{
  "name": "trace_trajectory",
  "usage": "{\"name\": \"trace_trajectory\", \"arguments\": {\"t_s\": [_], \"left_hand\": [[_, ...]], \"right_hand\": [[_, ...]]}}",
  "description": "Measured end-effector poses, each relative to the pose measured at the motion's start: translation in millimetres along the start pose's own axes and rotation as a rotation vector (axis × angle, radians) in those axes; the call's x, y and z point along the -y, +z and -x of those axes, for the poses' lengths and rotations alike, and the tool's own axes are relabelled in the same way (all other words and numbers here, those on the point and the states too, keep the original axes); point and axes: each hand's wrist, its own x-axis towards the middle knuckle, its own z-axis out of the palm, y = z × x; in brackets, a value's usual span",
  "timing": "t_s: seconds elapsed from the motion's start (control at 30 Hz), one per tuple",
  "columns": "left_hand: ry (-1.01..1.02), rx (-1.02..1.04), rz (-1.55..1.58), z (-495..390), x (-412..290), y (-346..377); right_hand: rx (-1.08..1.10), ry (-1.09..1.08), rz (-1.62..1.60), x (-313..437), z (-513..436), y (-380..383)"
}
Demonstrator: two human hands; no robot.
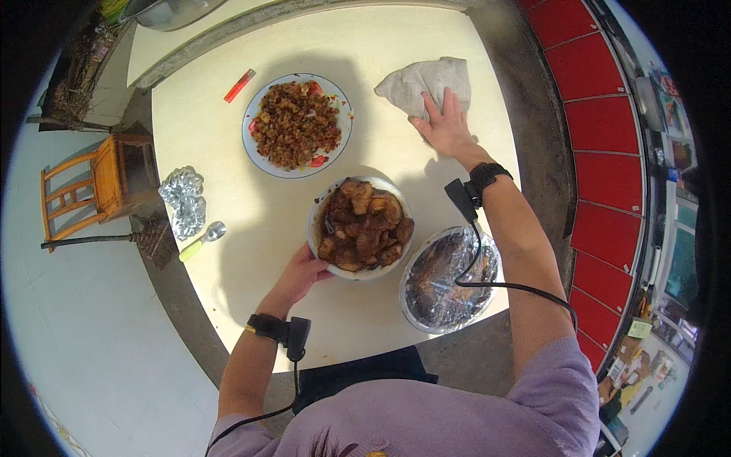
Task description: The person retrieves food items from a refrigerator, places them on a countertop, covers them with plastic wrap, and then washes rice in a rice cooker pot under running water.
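Note:
My left hand (pixel 301 274) grips the near left rim of a white bowl (pixel 313 240) heaped with dark braised meat pieces (pixel 365 228). Whether the bowl is lifted or rests on the table I cannot tell. My right hand (pixel 448 127) lies with spread fingers on a folded grey cloth (pixel 425 83) at the far right of the table. Beyond the bowl is a blue-rimmed plate (pixel 251 151) of brown crumbly minced food (pixel 297 125). Close to my right forearm, a dish covered in plastic wrap (pixel 448 280) holds dark food.
On the pale table (pixel 274 228) a red lighter (pixel 240 85) lies at the far left. Crumpled aluminium foil (pixel 185 203) and a green-handled spoon (pixel 203 241) are by the left edge. A wooden chair (pixel 94 183) stands left. Cables run from both wrist straps; red cabinet panels (pixel 602 125) line the right.

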Motion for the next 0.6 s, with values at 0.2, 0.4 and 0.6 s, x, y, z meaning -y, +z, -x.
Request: {"name": "trace_trajectory", "arguments": {"t_s": [0.2, 0.4, 0.6], "left_hand": [[0.065, -0.148, -0.049, -5, 12, 0], [0.116, -0.13, -0.057, 40, 14, -47], [0.186, -0.241, -0.099, 117, -3, -117]], "right_hand": [[0.02, 0.059, 0.004, 23, 15, 5], [0.058, 0.18, -0.037, 78, 57, 21], [0.037, 0.251, -0.051, 152, 118, 46]]}}
